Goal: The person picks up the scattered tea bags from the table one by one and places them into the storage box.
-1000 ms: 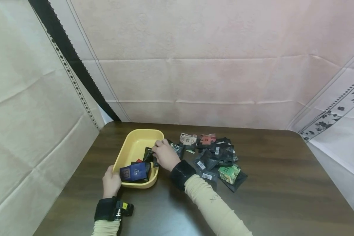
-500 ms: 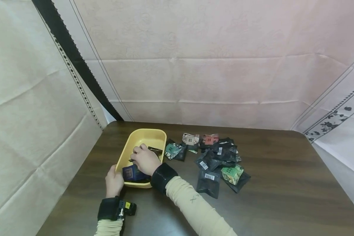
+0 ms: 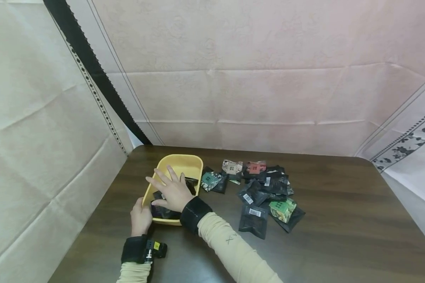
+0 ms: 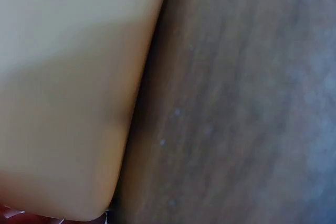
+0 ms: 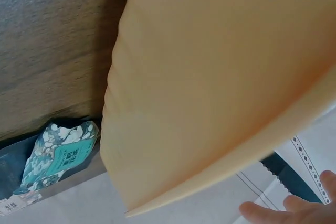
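A yellow plastic tray [image 3: 184,160] stands on the table at the left in the head view, with several small dark packets [image 3: 167,214] in its near end. My left hand [image 3: 141,218] grips the tray's left wall near the front corner. Over the tray, my right hand [image 3: 173,193] has its fingers spread and holds nothing; it hides part of the packets below. One black packet [image 3: 191,184] lies against the tray's right wall. In the right wrist view the tray's outer wall [image 5: 210,77] fills most of the picture, with spread fingertips [image 5: 257,212] at the lower right.
Right of the tray lies a packet with a teal label [image 3: 211,180]. Farther right is a loose heap of black packets [image 3: 276,182], some with red, white or green labels [image 3: 283,209]. A pale cloth [image 3: 233,98] hangs behind the brown table [image 3: 322,220].
My right hand has carried a black packet from the tray's right rim into the tray and let go, its fingers now spread. Dark packets now cover the blue one. My left hand stays on the tray.
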{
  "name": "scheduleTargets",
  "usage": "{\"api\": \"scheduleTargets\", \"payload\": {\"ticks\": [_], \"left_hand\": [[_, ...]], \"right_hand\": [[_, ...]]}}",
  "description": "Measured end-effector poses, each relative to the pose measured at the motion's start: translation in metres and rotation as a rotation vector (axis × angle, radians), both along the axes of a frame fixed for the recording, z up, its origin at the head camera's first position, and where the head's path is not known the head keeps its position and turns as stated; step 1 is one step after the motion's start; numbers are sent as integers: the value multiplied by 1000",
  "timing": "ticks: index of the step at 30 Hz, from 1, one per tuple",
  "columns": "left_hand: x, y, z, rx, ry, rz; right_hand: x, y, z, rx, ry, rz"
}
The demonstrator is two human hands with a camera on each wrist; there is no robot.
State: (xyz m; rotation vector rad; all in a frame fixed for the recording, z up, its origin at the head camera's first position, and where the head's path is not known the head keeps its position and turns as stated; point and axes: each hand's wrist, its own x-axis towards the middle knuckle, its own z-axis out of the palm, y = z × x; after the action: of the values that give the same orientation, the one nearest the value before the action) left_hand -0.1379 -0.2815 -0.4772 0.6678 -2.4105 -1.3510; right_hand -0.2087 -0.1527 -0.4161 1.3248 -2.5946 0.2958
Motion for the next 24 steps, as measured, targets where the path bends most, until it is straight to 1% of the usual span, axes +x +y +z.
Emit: {"api": "scheduleTargets", "payload": {"ticks": [3,6,10,13,18,24], "left_hand": [[0,2,0,33,-9,-15],[-1,4,0,40,-8,-22],[-1,4,0,48,-12,-4],[-1,3,-1,67,-28,7],[0,1,0,82,-49,4],[-1,0,1,78,-34,15]], "right_hand": [[-1,6,0,6,-4,-13],[-2,15,1,0,-19,-21],[-4,33,0,6,-46,-36],[-6,50,-2,2,-69,-51],[-9,84,-9,-28,-118,-69],[-9,127,-22,-36,-95,-102]]}}
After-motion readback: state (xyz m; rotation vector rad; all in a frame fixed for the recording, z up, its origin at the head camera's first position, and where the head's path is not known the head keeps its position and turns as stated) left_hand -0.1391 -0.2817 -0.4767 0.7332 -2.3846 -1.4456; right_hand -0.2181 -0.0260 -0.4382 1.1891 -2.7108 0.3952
